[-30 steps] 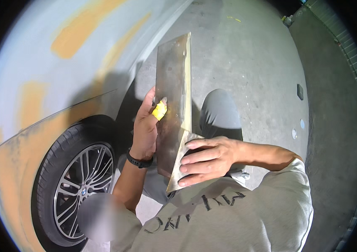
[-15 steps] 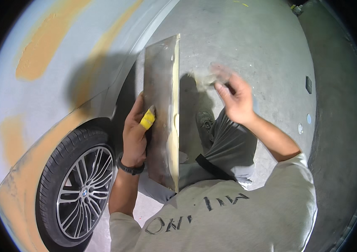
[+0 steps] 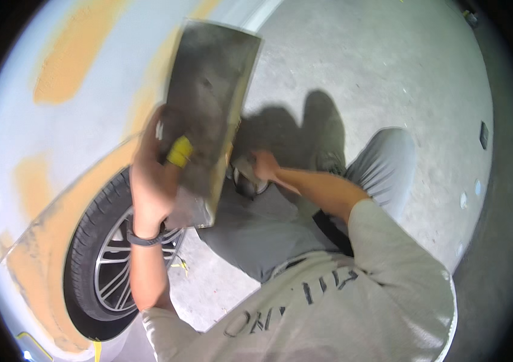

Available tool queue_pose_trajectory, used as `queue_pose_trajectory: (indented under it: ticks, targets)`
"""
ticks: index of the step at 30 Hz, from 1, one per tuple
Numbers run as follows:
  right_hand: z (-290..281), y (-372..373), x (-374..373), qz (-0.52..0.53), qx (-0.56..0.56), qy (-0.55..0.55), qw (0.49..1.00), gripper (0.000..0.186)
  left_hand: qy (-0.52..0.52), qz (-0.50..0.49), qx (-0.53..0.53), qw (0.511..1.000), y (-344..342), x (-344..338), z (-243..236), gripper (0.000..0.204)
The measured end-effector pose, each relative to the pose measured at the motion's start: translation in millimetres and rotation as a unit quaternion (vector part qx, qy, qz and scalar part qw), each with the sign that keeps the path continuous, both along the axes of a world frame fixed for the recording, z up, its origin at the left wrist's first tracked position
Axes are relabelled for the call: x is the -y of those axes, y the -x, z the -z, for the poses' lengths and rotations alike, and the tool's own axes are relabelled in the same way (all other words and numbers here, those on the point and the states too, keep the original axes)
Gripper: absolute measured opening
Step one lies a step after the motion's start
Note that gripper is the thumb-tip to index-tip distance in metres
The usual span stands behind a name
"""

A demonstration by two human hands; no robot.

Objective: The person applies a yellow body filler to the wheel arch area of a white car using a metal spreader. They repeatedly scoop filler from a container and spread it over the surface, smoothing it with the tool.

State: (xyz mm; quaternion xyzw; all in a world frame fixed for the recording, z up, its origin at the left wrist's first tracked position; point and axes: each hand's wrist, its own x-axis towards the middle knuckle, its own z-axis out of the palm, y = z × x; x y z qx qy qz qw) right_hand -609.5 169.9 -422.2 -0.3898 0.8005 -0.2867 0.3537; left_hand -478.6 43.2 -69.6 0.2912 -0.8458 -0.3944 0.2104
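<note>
My left hand (image 3: 154,181), yellow tape round its thumb, grips a long dark metal board (image 3: 209,96) with pale paste along its right edge. The board is raised beside the car's panel, tilted. Below and right of it, my right hand (image 3: 264,166) is closed on what seems to be the small metal spreader (image 3: 243,168), blurred and partly behind the board, low over my legs.
At the left is a car body (image 3: 15,133) with orange filler patches (image 3: 72,57), and its wheel (image 3: 103,265) is low beside my left arm. My bent knees (image 3: 383,163) are over the concrete floor (image 3: 425,72); a small dark block (image 3: 483,134) lies at the right.
My left hand has lifted the board up and leftward, tilting it. My right hand left the board's face with the spreader, swung up to the right, then came down to behind the board's right edge.
</note>
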Motion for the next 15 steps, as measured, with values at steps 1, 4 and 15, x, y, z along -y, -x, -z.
queue_pose_trajectory:
  ticks: [1, 4, 15]
  targets:
    - [-3, -11, -1, -0.029, -0.041, -0.01, 0.999, 0.053, -0.01, 0.014, 0.006, 1.0, 2, -4, -4, 0.067]
    - [-73, -1, -14, -0.296, -0.142, 0.016, 0.944, 0.041, 0.056, 0.042, 0.117, 0.991, 14, -10, -19, 0.067]
    - [-335, 184, -30, -0.153, -0.225, 0.374, 0.886, 0.04, 0.574, 0.283, 0.338, 0.69, 153, -39, -88, 0.035]
